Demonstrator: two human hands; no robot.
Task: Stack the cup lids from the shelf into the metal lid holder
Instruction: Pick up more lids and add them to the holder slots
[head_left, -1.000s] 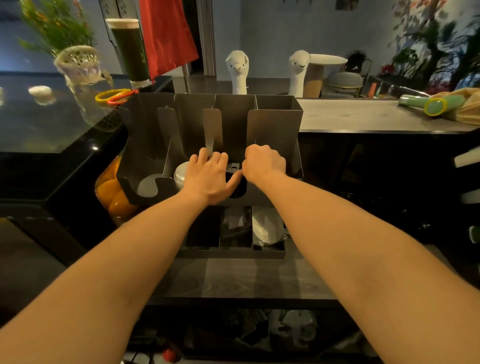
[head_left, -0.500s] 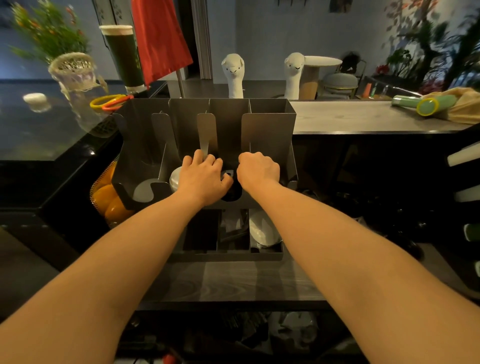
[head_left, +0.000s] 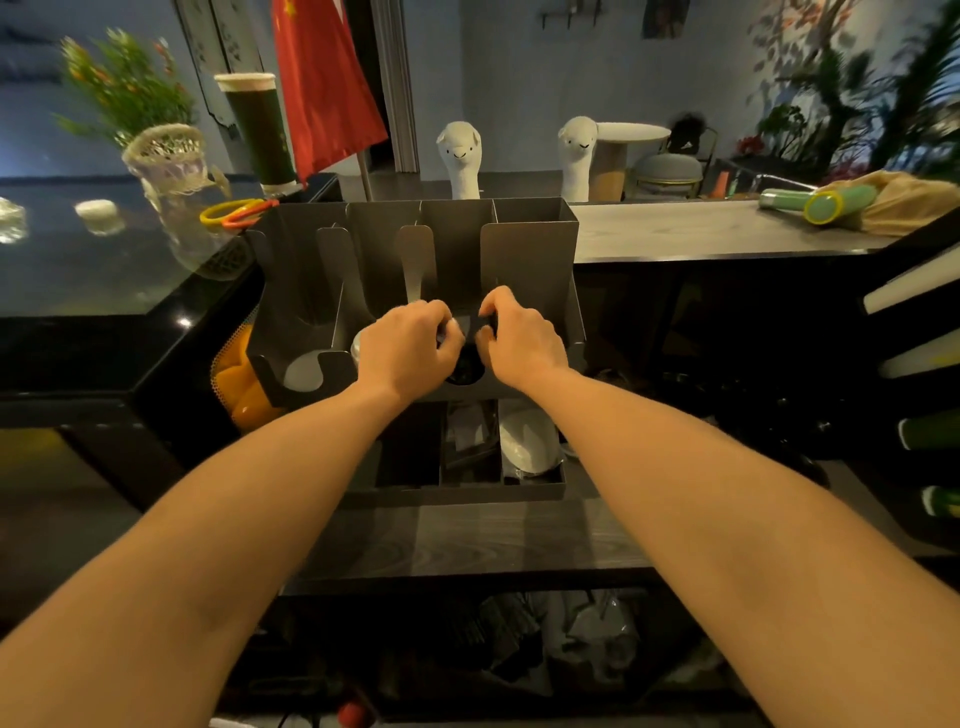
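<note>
Where the two hands meet, left hand (head_left: 410, 348) and right hand (head_left: 522, 340) each grip the dark cup lids (head_left: 466, 366) between them, in the third of four slots of the metal lid holder (head_left: 524, 260); white lids (head_left: 304, 371) sit in two slots left of them.

The grey sheet-metal lid holder (head_left: 530, 260) stands at the far edge of the dark wood-grain shelf (head_left: 467, 540). In its third slot from the left, the left hand (head_left: 410, 348) and right hand (head_left: 519, 338) pinch round black plastic cup lids (head_left: 464, 366) between curled fingers. A white round lid (head_left: 304, 371) lies in the leftmost slot.
</note>
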